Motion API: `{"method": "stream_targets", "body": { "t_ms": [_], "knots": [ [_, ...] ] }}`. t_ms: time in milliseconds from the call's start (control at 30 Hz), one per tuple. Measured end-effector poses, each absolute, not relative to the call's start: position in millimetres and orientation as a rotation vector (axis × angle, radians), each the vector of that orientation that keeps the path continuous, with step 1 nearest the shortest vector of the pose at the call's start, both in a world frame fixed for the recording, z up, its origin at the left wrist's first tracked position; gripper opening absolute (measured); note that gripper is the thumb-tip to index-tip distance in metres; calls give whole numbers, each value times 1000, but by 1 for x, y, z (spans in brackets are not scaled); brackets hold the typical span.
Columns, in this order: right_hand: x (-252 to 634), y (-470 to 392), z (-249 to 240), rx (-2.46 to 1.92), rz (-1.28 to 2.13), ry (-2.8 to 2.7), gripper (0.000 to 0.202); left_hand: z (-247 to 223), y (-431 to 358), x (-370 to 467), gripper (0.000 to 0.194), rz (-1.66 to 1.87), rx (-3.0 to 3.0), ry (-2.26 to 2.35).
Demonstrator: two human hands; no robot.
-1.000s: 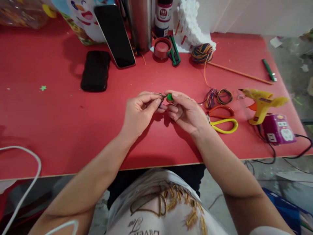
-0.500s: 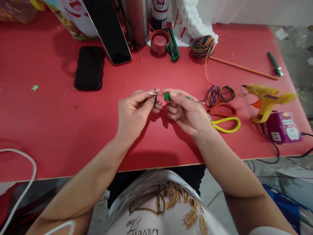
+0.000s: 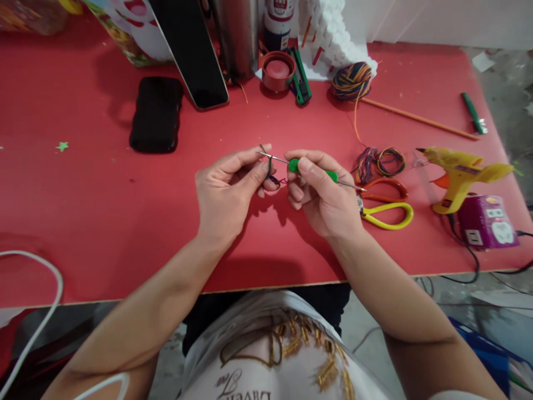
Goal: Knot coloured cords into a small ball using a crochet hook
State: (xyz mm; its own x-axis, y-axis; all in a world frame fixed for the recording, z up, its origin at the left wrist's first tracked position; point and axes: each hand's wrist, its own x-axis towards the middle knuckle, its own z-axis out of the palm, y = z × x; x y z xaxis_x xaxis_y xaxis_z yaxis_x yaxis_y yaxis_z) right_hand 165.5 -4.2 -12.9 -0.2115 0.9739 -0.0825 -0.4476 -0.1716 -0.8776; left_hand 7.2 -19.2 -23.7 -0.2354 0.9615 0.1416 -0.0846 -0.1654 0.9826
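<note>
My left hand (image 3: pixel 227 194) is closed in a pinch on a dark strand of yarn (image 3: pixel 270 165), which loops up near the index fingertip. In my right hand (image 3: pixel 325 194), thumb and fingers grip the green handle of a crochet hook (image 3: pixel 293 165). The hook's thin metal shaft points left and crosses the yarn by my left fingertips. Its other metal end sticks out beyond my right hand, over the scissors (image 3: pixel 389 215) with one red and one yellow handle. A small dark loop of yarn hangs below my left thumb.
A multicoloured yarn ball (image 3: pixel 352 81), a wound yarn bundle (image 3: pixel 390 161) and a wooden stick (image 3: pixel 420 118) lie to the right. Further right are a yellow glue gun (image 3: pixel 456 166) and a purple box (image 3: pixel 487 221). A black case (image 3: pixel 156 114) and a leaning phone (image 3: pixel 191 55) are at left.
The crochet hook has shifted right with my right hand and tilts more, its rear end lower and farther out. The yarn loop at my left fingers has changed shape. The view has shifted slightly.
</note>
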Motion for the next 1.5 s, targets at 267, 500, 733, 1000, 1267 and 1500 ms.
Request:
{"method": "stream_targets", "body": {
  "t_ms": [267,500,733,1000,1267,1500],
  "knots": [
    [167,-7,-24,-768,1422,-1086,16,-19,-21,9,21,1559,1073,1255],
    [162,-15,-20,-861,1107,-1273,12,-22,-21,10,20,1547,1060,1266],
    [160,-26,-24,-1002,721,-1552,17,-26,-21,14,21,1585,989,1260],
    [158,-25,-30,-994,592,-1694,23,-25,-22,21,20,1606,961,1246],
    [167,-23,-22,-943,765,-1604,23,-19,-22,12,21,1503,983,1159],
    [171,-20,-15,-924,960,-1446,25,-13,-17,2,19,1464,993,1116]
  ]
}}
